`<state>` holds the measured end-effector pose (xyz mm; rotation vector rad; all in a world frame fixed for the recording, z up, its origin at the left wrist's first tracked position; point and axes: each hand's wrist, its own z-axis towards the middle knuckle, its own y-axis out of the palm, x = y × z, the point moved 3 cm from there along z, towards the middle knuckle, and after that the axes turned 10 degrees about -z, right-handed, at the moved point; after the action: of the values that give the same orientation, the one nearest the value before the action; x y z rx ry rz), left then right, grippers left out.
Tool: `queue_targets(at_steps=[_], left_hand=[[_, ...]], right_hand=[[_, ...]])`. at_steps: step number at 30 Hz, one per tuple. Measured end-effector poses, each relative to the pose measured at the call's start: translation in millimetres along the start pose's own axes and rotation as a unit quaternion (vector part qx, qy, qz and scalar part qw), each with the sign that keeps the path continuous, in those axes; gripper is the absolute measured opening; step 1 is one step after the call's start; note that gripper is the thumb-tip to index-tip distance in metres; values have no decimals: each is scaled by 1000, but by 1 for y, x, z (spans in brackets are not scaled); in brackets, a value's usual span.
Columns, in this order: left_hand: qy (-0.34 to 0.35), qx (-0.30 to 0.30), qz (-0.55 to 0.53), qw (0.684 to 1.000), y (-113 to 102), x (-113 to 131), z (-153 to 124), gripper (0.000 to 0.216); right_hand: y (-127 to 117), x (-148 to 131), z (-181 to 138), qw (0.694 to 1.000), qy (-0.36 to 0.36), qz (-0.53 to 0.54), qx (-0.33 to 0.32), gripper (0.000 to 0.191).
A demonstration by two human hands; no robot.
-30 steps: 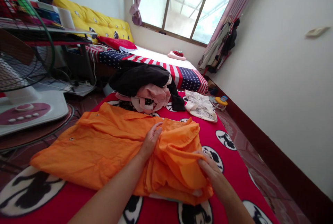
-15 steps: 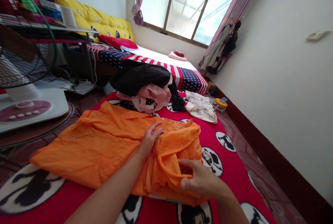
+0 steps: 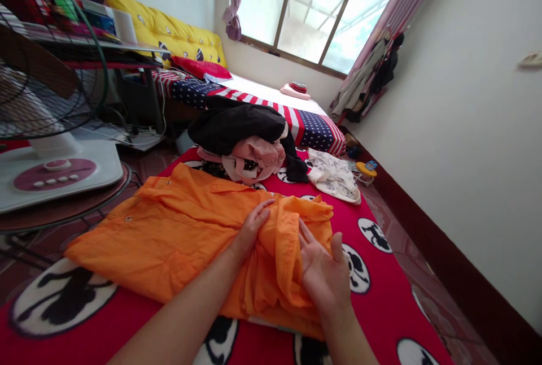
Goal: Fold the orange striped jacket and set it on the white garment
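An orange jacket (image 3: 186,229) lies spread over a red blanket (image 3: 381,303) printed with black-and-white cartoon circles. Its right end is bunched and folded back. My left hand (image 3: 254,226) rests on the jacket beside the bunched part, fingers stretched out and pressing the cloth. Palm up, my right hand (image 3: 324,272) is at the right side of the folded orange cloth. Its thumb is spread away, and some fingertips reach behind the fold, where they are partly hidden.
Behind the jacket sits a heap of black clothing (image 3: 237,127) and pink clothing (image 3: 260,156). A white patterned garment (image 3: 334,176) lies to its right. An electric fan (image 3: 59,167) stands on a round stool at the left. A bed (image 3: 254,91) is under the window.
My right hand has turned palm up and moved up against the fold, pushing the bunched orange cloth upright and leftward. My left hand stays on the jacket. The view has shifted slightly.
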<state>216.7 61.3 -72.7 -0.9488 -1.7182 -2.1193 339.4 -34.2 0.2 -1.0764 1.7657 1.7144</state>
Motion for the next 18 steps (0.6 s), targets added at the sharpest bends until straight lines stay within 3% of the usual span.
queue_targets(at_steps=[4,6,8,10,12,15,18], left_hand=[[-5,-13,7,1000,3,1,-2,61],[-17,-12,25,999,4,2,-2,73],[-14,5,37,999,4,3,-1,78],[-2,33,36,999,2,3,1,78],[7,56,30,998,0,3,3,78],[9,63,31,998,1,3,3,78],[14,54,47,997,3,3,2,78]], right_hand=[[-7,4,6,1000,21,-7,-5,64],[-13,5,6,997,27,-72,16,58],[-19,1,0,978,7,-194,76,53],[-19,-7,-13,914,-58,-368,162,50],[-10,-12,-30,801,-127,-547,207,46],[10,1,-49,656,-145,-725,150,37],[21,25,-50,589,-119,-793,104,41]])
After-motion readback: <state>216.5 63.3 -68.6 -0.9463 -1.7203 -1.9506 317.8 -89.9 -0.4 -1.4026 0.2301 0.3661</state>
